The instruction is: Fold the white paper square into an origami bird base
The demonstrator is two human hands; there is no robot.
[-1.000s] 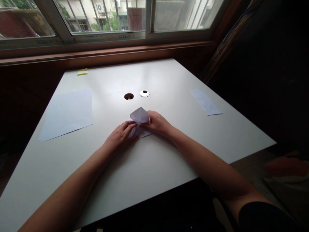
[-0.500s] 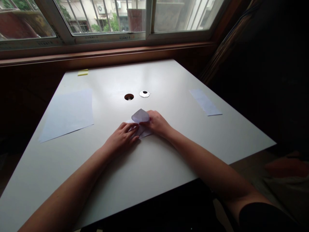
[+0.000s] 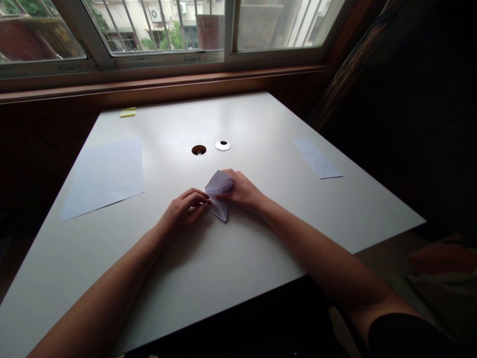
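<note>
Held folded paper (image 3: pixel 218 186) w/ R hand (image 3: pixel 241 190) approx. mid-way across white table (image 3: pixel 223 258), nearer than round hole (image 3: pixel 198 150) and white ring cap (image 3: pixel 222 148). Pinched paper's R side betw. R thumb and fingers, prob. to stop folds springing apart; had one pointed flap up at far end, other point aimed back toward body. Brought L hand (image 3: pixel 188 206) in from opp. side, fingers bent, tips at paper's L edge, prob. to steady it. Couldn't tell if pinching or merely touching w/ L. Couldn't tell either if resting near point on table or holding it just above. Had large sheet (image 3: pixel 104 176) well off to L, narrow paper strip (image 3: pixel 316 158) well off to R, prob. for elbow room. Had yellow notes (image 3: pixel 127 112) nr far L corner, prob. out of reach's way. Faced window (image 3: pixel 167 30), maybe for light.
</note>
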